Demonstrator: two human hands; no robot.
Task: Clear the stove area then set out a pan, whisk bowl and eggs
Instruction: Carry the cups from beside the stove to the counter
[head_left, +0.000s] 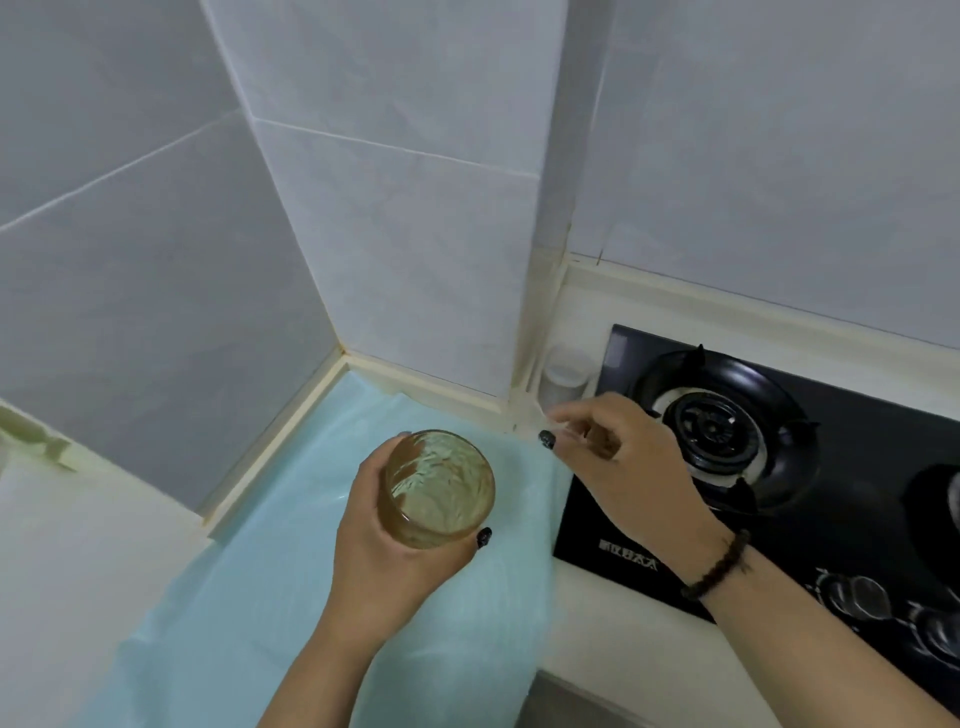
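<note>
- A white countertop (78, 561) fills the 8 o'clock part of the view, meeting grey wall tiles (156, 260) that run up toward 10 and 12 o'clock.
- A pale blue sheet (291, 597) covers the counter from the wall corner near centre down toward 6 o'clock.
- The left hand (384, 545) comes in from 6 o'clock and is wrapped around an amber glass (439, 488), fingers on its far left side and thumb on the near right, over the blue sheet. Whether the glass rests on the sheet or is lifted off it cannot be told.
- A small white container (566, 371) stands in the wall corner at about 1 o'clock from the glass, just beside the stove's back left corner.
- The right hand (623, 457) reaches in from 4 o'clock, a dark beaded bracelet (719, 564) on its wrist. Its fingers are drawn close together in a pinch, apparently on something thin and clear near the white container; what it is cannot be made out.
- The black glass stove (857, 415) occupies 3 o'clock, its left burner (711, 426) partly hidden behind the right hand.
- Control knobs (862, 597) sit along the stove's front edge at about 4 o'clock.
- No pan, bowl or eggs appear in view.
</note>
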